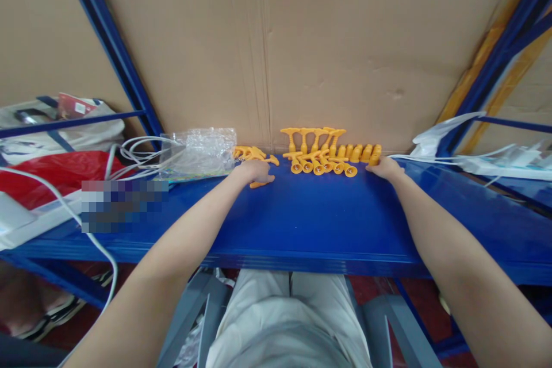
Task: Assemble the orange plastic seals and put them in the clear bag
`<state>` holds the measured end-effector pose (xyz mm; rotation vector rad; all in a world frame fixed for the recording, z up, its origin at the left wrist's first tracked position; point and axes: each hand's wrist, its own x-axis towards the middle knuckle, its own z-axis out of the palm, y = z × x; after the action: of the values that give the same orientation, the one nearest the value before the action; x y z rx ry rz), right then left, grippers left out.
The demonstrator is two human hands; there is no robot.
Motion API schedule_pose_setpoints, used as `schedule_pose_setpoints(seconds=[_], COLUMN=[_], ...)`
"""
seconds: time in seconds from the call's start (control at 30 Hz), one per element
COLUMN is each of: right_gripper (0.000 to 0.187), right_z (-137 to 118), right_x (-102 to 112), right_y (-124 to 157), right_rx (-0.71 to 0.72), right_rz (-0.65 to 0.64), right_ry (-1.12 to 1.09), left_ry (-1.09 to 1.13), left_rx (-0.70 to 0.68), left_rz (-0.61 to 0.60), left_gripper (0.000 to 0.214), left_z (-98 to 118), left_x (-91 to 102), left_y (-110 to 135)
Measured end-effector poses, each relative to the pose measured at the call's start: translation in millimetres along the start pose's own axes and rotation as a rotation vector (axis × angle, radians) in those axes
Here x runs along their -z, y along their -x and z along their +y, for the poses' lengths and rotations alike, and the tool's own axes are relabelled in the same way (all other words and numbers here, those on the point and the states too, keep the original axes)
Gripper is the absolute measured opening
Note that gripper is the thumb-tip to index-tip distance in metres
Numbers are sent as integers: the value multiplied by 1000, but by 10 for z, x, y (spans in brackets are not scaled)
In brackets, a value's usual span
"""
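Observation:
At the left end of the yellow parts, my left hand [255, 171] is closed over a yellow T-shaped handle [260, 184], part of which shows below my fingers. A loose heap of similar yellow handles [248, 152] lies just behind that hand. On the right, the fingers of my right hand [385, 168] close around the base of the last yellow cup-like piece [376, 153] in a short row [355, 153]. Between my hands, several yellow T-handled pieces [304, 141] stand upright at the back. In front of them, others lie with their open cup ends [351, 172] facing me.
A blue tabletop [319, 218] spans the front, backed by a cardboard sheet [336, 46]. Clear plastic wrap [200, 149] and white cables [142, 146] lie left, beside a red bag [64, 175]. At right are a white bag [435, 138] and a power strip [509, 164].

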<state>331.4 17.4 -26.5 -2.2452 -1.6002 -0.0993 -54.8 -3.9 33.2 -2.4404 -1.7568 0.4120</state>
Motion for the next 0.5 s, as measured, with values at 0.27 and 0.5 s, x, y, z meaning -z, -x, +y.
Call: schedule_pose_setpoints(seconds=[0.27, 0.5], right_gripper=[47, 43], right_z=[-321, -371], right_x=[186, 250], right_y=[234, 288], right_rx=[-41, -42], right_rz=[-30, -71], right_ry=[73, 113], left_ry=[59, 23], left_rx=[-131, -111], left_rz=[-11, 104], left_gripper=[34, 33], left_z=[82, 197], left_x=[68, -18], left_y=[69, 28])
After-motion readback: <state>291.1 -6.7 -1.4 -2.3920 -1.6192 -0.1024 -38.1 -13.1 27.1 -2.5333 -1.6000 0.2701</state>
